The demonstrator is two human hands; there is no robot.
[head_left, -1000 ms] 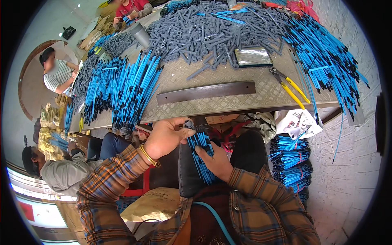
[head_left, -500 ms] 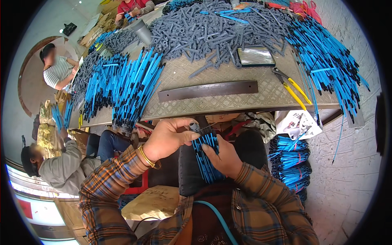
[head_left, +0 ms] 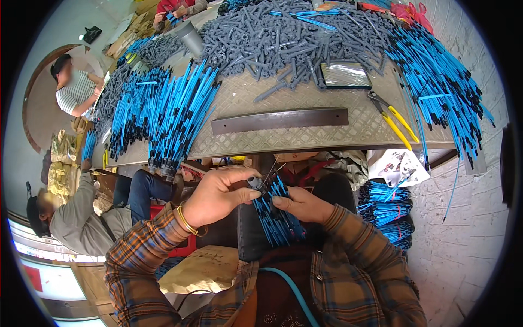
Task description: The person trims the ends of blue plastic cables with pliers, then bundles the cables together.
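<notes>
In the left hand [head_left: 215, 199], one grey tube [head_left: 254, 183]; in the right hand [head_left: 306, 205], one bunch of blue sticks [head_left: 274, 220]. Past both hands, one dark bar [head_left: 280, 121], one yellow-handled cutter [head_left: 400, 128], one shiny box [head_left: 347, 75]. Left of the left hand, three other people [head_left: 76, 94].

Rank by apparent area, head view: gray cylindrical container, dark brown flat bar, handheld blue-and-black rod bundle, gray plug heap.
Largest: gray plug heap
Next: brown bar and rod bundle, too close to rank; bundle partly hidden
Smallest: gray container
</notes>
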